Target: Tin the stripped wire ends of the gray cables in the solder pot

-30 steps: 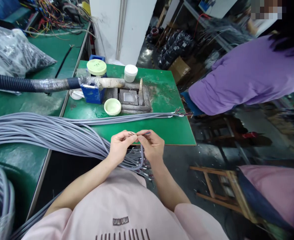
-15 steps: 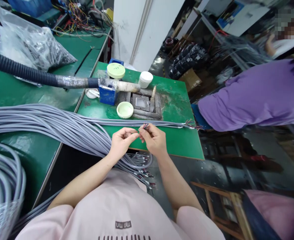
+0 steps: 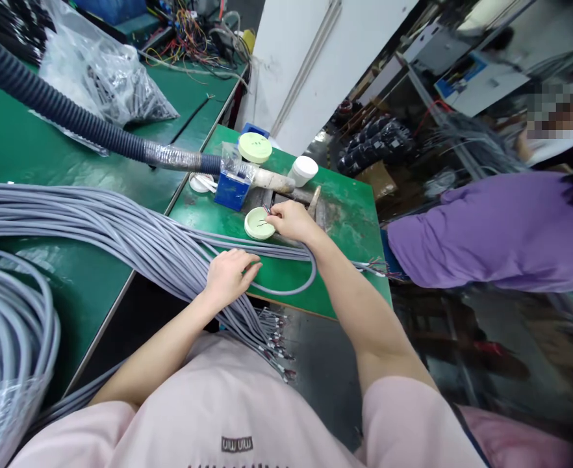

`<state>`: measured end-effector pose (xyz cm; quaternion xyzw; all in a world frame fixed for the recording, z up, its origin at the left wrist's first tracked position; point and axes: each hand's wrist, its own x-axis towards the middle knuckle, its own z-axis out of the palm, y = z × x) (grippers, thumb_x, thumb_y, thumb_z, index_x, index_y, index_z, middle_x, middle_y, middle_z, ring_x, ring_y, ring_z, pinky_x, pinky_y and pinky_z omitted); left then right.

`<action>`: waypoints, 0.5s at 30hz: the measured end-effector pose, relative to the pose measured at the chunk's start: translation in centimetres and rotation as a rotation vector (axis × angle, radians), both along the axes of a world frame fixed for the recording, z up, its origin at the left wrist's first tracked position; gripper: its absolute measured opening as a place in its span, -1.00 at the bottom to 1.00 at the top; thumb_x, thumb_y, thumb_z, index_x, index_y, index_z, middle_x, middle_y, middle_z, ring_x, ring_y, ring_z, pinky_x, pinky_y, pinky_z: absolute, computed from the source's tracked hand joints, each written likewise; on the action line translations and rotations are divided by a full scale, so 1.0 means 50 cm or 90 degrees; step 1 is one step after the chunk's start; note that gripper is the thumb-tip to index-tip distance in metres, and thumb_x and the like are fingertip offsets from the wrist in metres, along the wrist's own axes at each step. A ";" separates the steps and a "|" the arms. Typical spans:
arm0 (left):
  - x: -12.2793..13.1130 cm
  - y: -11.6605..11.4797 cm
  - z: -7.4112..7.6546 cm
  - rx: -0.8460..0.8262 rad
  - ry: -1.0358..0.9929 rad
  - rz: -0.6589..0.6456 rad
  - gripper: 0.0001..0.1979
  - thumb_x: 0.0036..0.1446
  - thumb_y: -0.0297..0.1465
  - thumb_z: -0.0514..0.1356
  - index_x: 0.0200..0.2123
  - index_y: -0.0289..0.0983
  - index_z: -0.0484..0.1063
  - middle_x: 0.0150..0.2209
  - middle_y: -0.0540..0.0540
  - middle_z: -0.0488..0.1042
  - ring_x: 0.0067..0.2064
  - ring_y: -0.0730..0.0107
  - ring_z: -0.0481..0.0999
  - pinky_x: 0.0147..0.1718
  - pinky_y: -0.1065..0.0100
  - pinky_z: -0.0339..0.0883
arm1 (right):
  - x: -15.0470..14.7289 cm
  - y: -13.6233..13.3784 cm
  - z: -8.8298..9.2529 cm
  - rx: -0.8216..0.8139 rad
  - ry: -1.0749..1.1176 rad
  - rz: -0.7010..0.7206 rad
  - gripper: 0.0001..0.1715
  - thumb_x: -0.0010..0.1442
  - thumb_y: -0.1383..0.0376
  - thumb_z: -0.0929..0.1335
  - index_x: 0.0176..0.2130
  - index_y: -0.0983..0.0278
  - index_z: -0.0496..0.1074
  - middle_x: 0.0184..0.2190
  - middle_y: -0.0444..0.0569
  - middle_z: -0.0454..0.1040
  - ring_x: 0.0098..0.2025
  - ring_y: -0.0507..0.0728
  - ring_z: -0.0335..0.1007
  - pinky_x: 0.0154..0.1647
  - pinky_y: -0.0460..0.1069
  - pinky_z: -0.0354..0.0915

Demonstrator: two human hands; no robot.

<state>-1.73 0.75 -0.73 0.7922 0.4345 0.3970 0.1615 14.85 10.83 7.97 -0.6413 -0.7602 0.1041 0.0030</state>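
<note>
My right hand [image 3: 293,221] is closed on the end of a grey cable [image 3: 310,276], which loops back from it towards the bundle. Thin dark wires stick out of the fingertips over a small pale green dish [image 3: 252,229]; whether they touch what is inside I cannot tell. My left hand [image 3: 230,276] lies on or just above the grey cable bundle [image 3: 169,244], fingers loosely bent, thumb apart, with nothing visible in it. Behind my right hand is a dark metal-framed unit [image 3: 321,214], mostly hidden, with a worn stick-like handle [image 3: 314,201] on it.
A black corrugated hose [image 3: 96,133] crosses from the left, its pale nozzle [image 3: 274,181] resting by a blue box [image 3: 231,190]. A light green lid [image 3: 254,147] and white tub [image 3: 303,170] stand behind. A co-worker in a purple top [image 3: 501,227] is at the right.
My right hand has moved forward from beside my left hand to the dish, carrying the cable end. My left hand has let go of the wires. The view has shifted slightly.
</note>
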 end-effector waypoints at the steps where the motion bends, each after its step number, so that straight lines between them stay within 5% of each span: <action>1: 0.001 0.000 -0.001 0.001 0.002 0.002 -0.81 0.24 -0.29 0.14 -0.28 -0.24 0.50 -0.46 -0.02 0.50 -0.39 0.40 0.44 -0.38 0.35 0.20 | -0.005 0.007 -0.002 -0.012 -0.032 0.009 -0.75 0.13 0.26 0.32 -0.52 0.30 0.43 -0.51 -0.06 0.47 -0.45 0.05 0.29 -0.46 -0.05 -0.02; 9: -0.003 0.002 -0.003 0.002 0.013 -0.010 -0.80 0.26 -0.28 0.11 -0.29 -0.23 0.48 -0.44 -0.01 0.51 -0.36 0.41 0.46 -0.36 0.34 0.19 | -0.037 0.023 -0.008 -0.062 -0.164 0.067 -0.76 0.19 0.25 0.30 -0.33 0.27 0.55 -0.29 0.07 0.60 -0.24 0.18 0.48 -0.40 -0.04 0.08; 15: -0.002 0.002 -0.003 -0.004 0.021 -0.013 -0.80 0.26 -0.28 0.11 -0.28 -0.23 0.48 -0.43 -0.01 0.52 -0.35 0.41 0.46 -0.36 0.33 0.17 | -0.046 0.024 -0.013 -0.071 -0.185 0.054 -0.74 0.19 0.23 0.29 -0.38 0.29 0.52 -0.30 0.11 0.59 -0.26 0.19 0.47 -0.41 -0.03 0.07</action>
